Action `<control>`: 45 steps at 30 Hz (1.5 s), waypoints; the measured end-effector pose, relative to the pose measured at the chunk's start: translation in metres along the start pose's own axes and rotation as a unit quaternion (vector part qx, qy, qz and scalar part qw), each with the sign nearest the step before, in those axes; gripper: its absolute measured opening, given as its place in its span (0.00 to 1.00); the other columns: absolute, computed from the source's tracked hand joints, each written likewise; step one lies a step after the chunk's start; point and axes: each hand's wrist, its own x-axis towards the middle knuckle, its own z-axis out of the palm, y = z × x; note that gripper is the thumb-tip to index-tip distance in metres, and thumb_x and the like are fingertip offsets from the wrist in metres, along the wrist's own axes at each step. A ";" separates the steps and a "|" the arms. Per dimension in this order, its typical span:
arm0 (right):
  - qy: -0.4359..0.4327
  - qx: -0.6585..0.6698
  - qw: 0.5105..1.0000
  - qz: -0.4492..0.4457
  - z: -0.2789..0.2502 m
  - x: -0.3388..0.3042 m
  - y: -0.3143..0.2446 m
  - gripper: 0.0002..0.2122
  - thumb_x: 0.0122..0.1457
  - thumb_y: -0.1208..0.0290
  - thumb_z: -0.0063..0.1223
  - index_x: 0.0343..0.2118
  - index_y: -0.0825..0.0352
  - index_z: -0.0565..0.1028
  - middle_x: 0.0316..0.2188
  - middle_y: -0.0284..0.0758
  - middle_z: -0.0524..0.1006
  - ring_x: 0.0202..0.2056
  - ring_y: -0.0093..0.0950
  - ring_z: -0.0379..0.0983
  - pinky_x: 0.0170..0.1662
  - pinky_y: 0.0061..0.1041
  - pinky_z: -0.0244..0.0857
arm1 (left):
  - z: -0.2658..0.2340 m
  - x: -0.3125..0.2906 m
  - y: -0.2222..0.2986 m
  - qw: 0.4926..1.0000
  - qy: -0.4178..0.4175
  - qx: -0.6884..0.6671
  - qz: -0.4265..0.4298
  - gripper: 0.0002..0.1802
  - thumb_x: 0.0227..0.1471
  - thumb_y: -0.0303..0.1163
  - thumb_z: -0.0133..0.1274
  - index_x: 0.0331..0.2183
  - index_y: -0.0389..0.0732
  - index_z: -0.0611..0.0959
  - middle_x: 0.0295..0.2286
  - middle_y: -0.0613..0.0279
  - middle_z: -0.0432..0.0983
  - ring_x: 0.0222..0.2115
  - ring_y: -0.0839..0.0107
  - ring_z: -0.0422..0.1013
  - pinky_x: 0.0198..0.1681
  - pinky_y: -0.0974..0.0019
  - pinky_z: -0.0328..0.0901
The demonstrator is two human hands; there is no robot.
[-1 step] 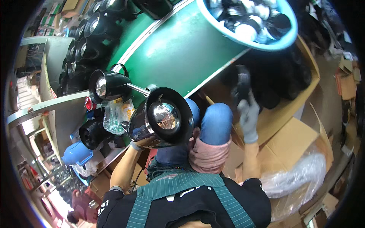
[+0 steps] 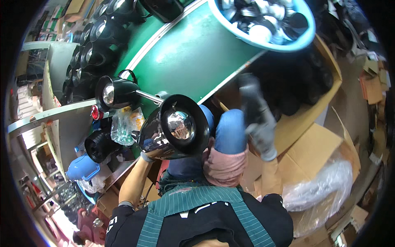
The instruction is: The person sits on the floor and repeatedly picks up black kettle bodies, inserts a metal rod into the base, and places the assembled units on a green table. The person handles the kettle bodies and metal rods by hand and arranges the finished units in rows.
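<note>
My left hand (image 2: 151, 156) supports a glossy black jug body (image 2: 175, 125) with a mirror-like metal inside, its wide mouth tilted up toward me. Most of the fingers are hidden beneath it. My right hand (image 2: 262, 133), in a grey glove, is raised beside my knee at the open carton. In it is an elongated black part (image 2: 249, 92), smeared by motion, so its exact kind does not show. Just beyond the held body, a second black jug body (image 2: 117, 92) lies at the table's edge, with a metal rod (image 2: 149, 96) between the two.
Rows of black jugs (image 2: 96, 55) stand at the left of the green table (image 2: 181, 57). A light-blue tub (image 2: 273, 48) of round lids sits at its far right. A cardboard carton (image 2: 314, 131) with dark parts is on my right, plastic film (image 2: 321, 185) beside it.
My right hand has moved left with the black part, nearer my knee and the jug body. The left hand and the jug body stay in nearly the same place.
</note>
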 end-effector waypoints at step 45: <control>-0.071 -0.348 0.921 -0.159 0.125 -0.162 -0.105 0.45 0.70 0.37 0.49 0.72 0.79 0.62 0.70 0.58 0.66 0.72 0.53 0.61 0.75 0.44 0.50 | 0.003 -0.038 -0.003 0.951 -0.090 0.191 0.227 0.23 0.61 0.22 0.56 0.58 0.32 0.84 0.49 0.54 0.86 0.48 0.69 0.81 0.56 0.64 0.75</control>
